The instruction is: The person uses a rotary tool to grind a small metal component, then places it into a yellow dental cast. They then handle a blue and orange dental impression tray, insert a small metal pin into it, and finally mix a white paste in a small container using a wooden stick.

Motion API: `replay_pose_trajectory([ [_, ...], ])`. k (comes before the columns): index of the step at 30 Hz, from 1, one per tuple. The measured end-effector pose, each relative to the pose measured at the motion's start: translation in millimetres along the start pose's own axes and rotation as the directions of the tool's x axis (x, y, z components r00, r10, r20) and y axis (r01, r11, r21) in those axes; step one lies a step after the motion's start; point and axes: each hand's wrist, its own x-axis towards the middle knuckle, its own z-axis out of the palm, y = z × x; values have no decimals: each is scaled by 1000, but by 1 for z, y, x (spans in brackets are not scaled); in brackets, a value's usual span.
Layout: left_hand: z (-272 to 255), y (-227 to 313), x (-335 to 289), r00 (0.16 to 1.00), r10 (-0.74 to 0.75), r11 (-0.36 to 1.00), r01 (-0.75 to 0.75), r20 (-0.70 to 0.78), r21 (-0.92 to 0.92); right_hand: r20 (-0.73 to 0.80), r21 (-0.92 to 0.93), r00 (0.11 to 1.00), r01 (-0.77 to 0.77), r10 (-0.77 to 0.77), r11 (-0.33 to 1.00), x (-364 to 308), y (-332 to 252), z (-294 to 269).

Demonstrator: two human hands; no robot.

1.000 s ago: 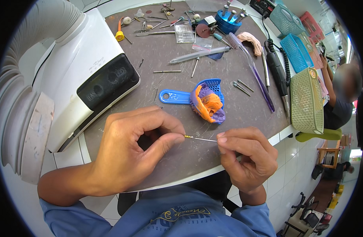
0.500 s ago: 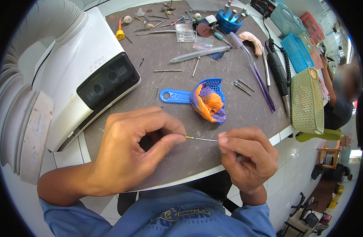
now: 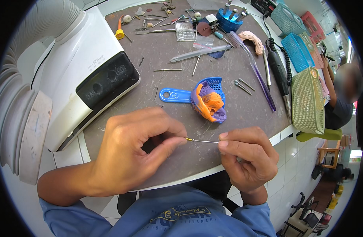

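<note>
Impression tray in blue plastic, loaded with orange and purple material, lies on the grey benchtop. On the tray's near side, a thin metal rod with a yellow end spans the two hands. Left and nearer of the tray, the curled left hand pinches the yellow end; right and nearer, the right hand pinches the other tip, remaining fingers bent. Metal burs lie right of the tray.
</note>
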Motion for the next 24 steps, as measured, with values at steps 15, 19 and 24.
replay_pose_trajectory([
  [15, 0, 1, 0, 1000, -22, 999, 22, -7, -34, 90, 74, 951, -302, 295, 951, -6, -8, 0],
  [19, 1, -3, -2, 1000, 17, 999, -18, -12, -50, 234, 15, 947, -228, 218, 974, -5, -5, -8],
  [24, 2, -2, -2, 1000, -5, 998, 3, -25, -68, 196, -43, 907, -371, 372, 928, 7, -21, -4],
])
